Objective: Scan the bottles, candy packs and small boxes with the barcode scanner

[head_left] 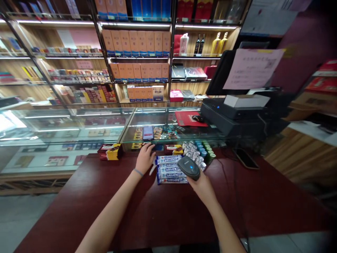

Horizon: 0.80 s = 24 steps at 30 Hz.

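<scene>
My right hand (202,184) grips a dark grey handheld barcode scanner (189,168) with a lit blue light. Below the scanner lies a row of blue-and-white wrapped packets (170,172), partly covered by it. My left hand (144,158) is open, fingers stretched toward the table's back edge, left of these packets. Something small under its fingertips is mostly hidden. Just beyond, a phone (147,133) with a lit screen rests on the glass counter. Beside the packets stand several silver, blue and green cylinders (195,151). Red-and-yellow packs (173,149) sit behind them.
Another stack of red-and-yellow packs (110,151) is at the dark red table's (158,218) back left. A dark phone (245,158) and cables lie at right. A monitor (221,72), red mat (191,118) and mouse (198,118) are on the glass counter (94,123); stocked shelves rise behind.
</scene>
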Available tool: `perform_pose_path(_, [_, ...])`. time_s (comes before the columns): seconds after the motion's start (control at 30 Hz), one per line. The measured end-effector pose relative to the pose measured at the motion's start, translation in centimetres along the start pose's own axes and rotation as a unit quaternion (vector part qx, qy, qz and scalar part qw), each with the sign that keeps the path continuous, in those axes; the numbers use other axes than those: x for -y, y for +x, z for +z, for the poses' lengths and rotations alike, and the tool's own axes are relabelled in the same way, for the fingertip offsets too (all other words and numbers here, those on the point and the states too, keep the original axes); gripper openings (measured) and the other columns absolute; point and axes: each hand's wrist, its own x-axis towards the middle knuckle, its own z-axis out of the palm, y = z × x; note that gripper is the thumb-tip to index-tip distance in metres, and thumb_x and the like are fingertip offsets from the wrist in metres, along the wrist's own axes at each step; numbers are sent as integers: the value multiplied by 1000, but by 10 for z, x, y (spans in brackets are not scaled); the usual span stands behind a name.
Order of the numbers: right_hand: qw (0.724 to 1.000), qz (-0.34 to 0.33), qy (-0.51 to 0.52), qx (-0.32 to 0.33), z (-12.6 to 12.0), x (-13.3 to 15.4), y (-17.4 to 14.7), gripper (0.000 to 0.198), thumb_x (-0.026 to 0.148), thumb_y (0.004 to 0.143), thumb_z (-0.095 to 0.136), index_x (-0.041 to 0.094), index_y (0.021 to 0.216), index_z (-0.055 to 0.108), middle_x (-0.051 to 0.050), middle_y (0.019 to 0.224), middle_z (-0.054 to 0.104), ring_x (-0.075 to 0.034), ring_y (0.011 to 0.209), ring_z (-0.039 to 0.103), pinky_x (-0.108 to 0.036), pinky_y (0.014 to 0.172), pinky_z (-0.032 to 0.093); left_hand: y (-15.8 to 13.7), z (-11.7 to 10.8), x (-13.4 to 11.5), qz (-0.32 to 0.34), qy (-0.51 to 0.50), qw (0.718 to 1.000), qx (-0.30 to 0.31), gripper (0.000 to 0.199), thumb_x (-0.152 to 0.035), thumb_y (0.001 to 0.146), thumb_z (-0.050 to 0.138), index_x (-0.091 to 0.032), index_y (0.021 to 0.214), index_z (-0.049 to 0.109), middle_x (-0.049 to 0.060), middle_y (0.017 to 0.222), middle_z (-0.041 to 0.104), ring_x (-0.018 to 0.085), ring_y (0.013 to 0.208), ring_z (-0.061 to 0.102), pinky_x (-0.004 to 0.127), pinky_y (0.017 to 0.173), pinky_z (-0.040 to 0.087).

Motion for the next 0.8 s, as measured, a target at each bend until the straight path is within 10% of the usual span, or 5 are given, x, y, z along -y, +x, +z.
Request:
perform_pose_path(0.2, [999,19,4,-27,-28,-20,-3,54,39,77,63,21,127,60,-11,97,77,-32,98,73,-35,76,56,18,50,-50,9,-87,993,75,46,-25,91,56,-23,138,55,14,152,44,32,145,34,55,119,31])
perform_pose_path(0.43, [997,47,-10,-55,-52,-29,-6,47,40,76,63,20,119,63,-8,80,76,-31,78,75,-30,53,51,34,91,-79,-77,-334,939,30,41,-24,72,78,-27,111,70,14,136,61,35,139,43,54,122,18])
perform_pose_path(0.8, [997,51,3,-61,-57,-37,-6,49,41,76,63,21,120,64,-9,82,75,-32,83,74,-30,53,51,49,109,-86,-19,-143,978,150,28,-9,80,60,-25,101,70,13,100,69,30,111,61,44,107,40])
